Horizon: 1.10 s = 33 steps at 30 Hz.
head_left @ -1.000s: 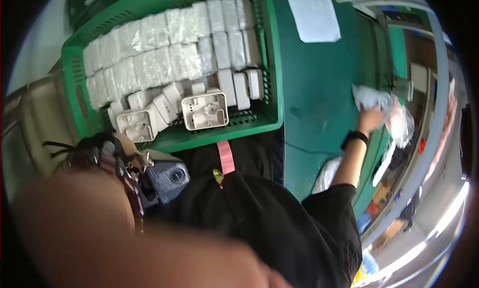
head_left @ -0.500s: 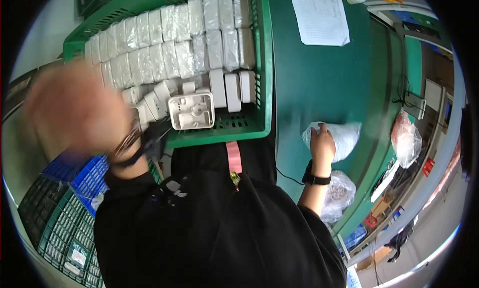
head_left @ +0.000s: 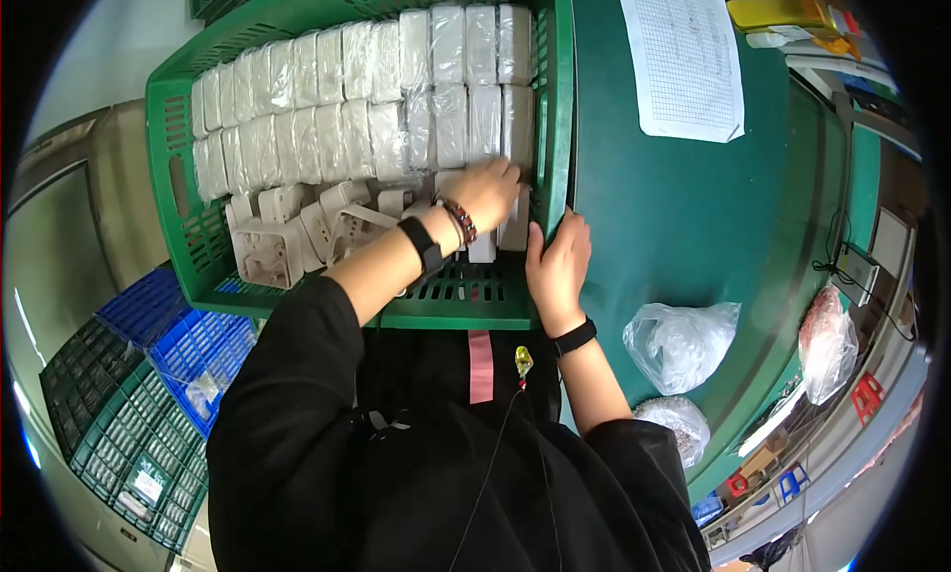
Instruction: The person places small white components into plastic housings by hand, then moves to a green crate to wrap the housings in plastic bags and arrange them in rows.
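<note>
In the crate's near right part my left hand (head_left: 482, 198) reaches across, fingers curled down over the top of a white plastic box (head_left: 514, 223) in the loose row. The fingertips are partly hidden. My right hand (head_left: 561, 270) grips the right rim of the green plastic crate (head_left: 446, 320), its thumb on the inner side and fingers on the outer. Two rows of white boxes in clear wrap (head_left: 342, 141) fill the crate's far part. Unwrapped, open-backed white housings (head_left: 266, 255) lie at the near left, one of them partly covered by my left forearm.
On the green table to the right lie a clear plastic bag (head_left: 684, 344), a second bag of small parts (head_left: 679, 421) and a printed sheet (head_left: 684, 62). Blue crates (head_left: 203, 354) and a dark green crate of boxes (head_left: 139, 453) stand at the lower left.
My left hand has swung from the left into the crate's right part. My right hand has left the clear bag and moved to the crate's rim. Another housing now shows at the left.
</note>
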Motion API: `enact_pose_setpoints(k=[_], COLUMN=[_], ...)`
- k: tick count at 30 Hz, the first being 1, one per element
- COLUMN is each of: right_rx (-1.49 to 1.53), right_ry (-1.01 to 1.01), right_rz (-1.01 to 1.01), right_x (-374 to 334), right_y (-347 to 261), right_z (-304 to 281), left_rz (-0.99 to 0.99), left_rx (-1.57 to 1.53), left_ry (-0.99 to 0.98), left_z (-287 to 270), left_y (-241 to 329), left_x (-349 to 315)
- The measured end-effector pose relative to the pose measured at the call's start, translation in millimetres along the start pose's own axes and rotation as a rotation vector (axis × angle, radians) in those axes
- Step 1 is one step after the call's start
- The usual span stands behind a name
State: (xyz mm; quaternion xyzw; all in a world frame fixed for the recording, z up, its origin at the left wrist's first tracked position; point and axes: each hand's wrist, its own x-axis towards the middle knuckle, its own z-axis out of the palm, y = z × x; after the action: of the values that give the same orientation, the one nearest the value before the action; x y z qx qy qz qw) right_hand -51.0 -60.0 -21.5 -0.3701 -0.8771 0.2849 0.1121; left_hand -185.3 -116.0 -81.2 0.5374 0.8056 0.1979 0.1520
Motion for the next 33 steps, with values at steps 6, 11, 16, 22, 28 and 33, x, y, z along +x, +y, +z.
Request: enact_pose_setpoints(k=[6, 11, 16, 22, 28, 33], right_rx=[0.007, -0.025, -0.013, -0.028, -0.255, -0.03], right_ry=[-0.004, 0.002, 0.014, 0.025, 0.216, 0.121], right_rz=[0.0, 0.007, 0.002, -0.006, -0.141, -0.124], right_x=[-1, -2, -3, -5, 4, 35], right_y=[4, 3, 5, 4, -27, -58], right_z=[0, 2, 4, 0, -19, -11], left_rz=[0.007, 0.482, 1.008, 0.88, 0.891, 0.736], left_rx=[-0.086, 0.192, 0.221, 0.263, 0.191, 0.048], left_ry=[-0.239, -0.12, -0.424, -0.467, -0.008, 0.006], left_z=[0, -4, -15, -43, -110, -121], left_y=[8, -27, -66, -56, -49, -48], left_x=[-22, 15, 63, 71, 73, 71])
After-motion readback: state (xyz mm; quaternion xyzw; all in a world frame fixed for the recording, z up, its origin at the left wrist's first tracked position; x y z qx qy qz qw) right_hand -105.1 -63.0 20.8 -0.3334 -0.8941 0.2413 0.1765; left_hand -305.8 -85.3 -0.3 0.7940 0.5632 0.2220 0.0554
